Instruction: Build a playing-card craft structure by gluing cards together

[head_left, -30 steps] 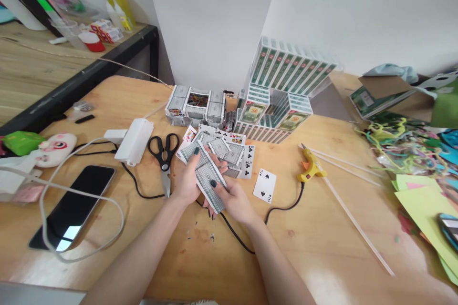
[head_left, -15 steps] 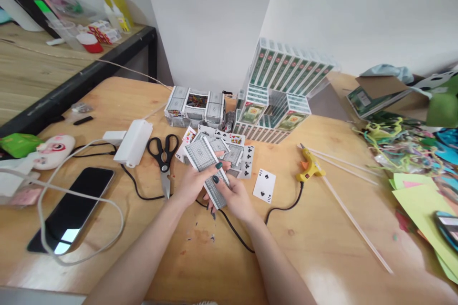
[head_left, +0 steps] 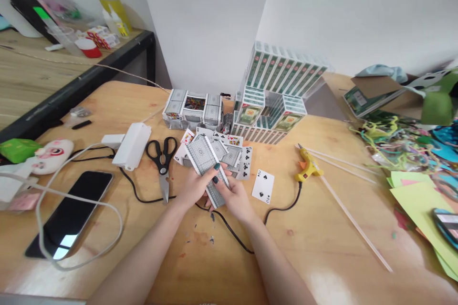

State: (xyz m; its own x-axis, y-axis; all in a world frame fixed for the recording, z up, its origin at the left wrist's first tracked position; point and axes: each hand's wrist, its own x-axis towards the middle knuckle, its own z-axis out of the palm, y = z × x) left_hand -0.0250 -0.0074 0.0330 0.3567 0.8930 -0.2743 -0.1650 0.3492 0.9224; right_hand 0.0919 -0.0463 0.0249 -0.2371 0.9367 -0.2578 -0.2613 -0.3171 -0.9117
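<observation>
Two grey-backed playing cards [head_left: 201, 151], overlapping lengthwise into a long strip, are held between both hands above the table. My left hand [head_left: 196, 185] is closed on the strip's left edge, its thumb pressing on top. From the right, my right hand [head_left: 234, 195] grips the lower part, thumb also on top; fingers beneath are mostly hidden. Just beyond lie loose playing cards [head_left: 245, 163], some face up, others back up. A two of spades [head_left: 263, 186] rests alone to the right. Behind stands a box-like structure built of cards [head_left: 193, 109].
Black scissors [head_left: 162, 164] lie left of the cards, near a white power adapter [head_left: 133, 145] and a phone [head_left: 71, 214]. A yellow glue gun [head_left: 308, 164] rests at right with its black cord crossing the table. Stacked card boxes [head_left: 272, 100] stand at the back.
The view has shifted slightly. The fingers beneath the cards have drawn in and show less; both hands keep their hold on the cards.
</observation>
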